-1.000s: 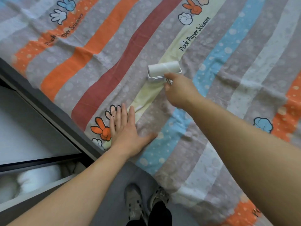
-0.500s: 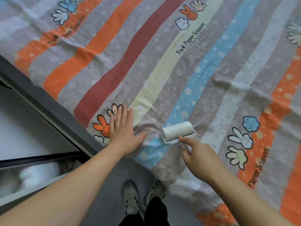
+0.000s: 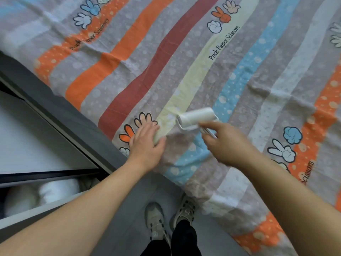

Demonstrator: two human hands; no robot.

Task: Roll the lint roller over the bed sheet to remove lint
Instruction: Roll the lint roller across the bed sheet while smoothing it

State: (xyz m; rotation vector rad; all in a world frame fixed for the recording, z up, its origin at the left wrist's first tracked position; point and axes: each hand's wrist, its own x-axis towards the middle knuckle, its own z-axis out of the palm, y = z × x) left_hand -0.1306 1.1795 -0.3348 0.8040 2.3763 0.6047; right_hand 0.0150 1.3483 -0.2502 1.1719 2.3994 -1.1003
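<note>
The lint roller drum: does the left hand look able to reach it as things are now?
Probably yes. The left hand presses flat on the bed sheet just beside the lint roller, bare fabric between them; the right hand grips only its handle.

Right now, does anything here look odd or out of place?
The bed sheet is creased between the left hand resting on it and the lint roller. Its printed caption reads "Pock Paper Scissors", likely a misprint. Nothing looks spilled or torn.
</note>
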